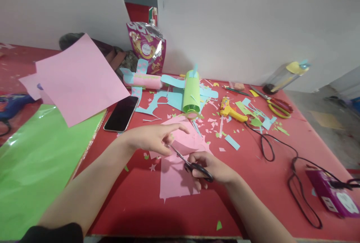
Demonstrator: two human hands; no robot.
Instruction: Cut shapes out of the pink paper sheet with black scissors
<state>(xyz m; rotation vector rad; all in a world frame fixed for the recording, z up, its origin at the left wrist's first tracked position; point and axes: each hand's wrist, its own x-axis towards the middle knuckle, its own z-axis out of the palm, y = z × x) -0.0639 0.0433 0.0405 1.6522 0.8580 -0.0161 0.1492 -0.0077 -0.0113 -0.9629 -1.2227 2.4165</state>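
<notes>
The small black-handled scissors (203, 171) had smooth, plastic-looking loops and metal blades. The pale pink rectangular paper sheet (176, 183) looked matt, as did the upright lime-green paper cylinder (189, 95). The flat bright-green sheet (42, 160) shone like plastic film, and the purple printed snack pouch (146, 50) like crinkled foil. The black rectangular phone (121, 115) looked glassy, the yellow pistol-shaped glue gun (236, 114) plastic, the red counter (126, 201) smooth.

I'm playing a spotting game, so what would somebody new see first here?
Probably the bright red table, with a big pink sheet partly over a shiny green sheet on the left. In the middle, the right grip holds black-handled scissors over pink paper. Farther back, a green tube shows among light-blue paper pieces, with a yellow glue gun to its right.
</notes>
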